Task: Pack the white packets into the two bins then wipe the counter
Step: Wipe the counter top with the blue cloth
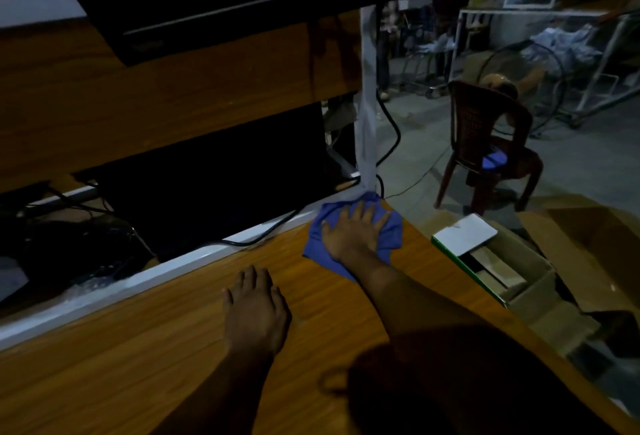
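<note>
While the blue cloth (360,237) lies at the counter's (138,348) 1 o'clock corner, the right hand (355,232) presses flat on it, fingers spread; the left hand (256,310) rests open on bare wood at 7 o'clock of it, boxes (512,268) at 3 o'clock

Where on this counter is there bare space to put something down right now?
The wooden counter is bare left of the left hand, up to its white rear edge, and in the strip between the hands. The far right corner is taken: the right hand presses the blue cloth flat there.
</note>
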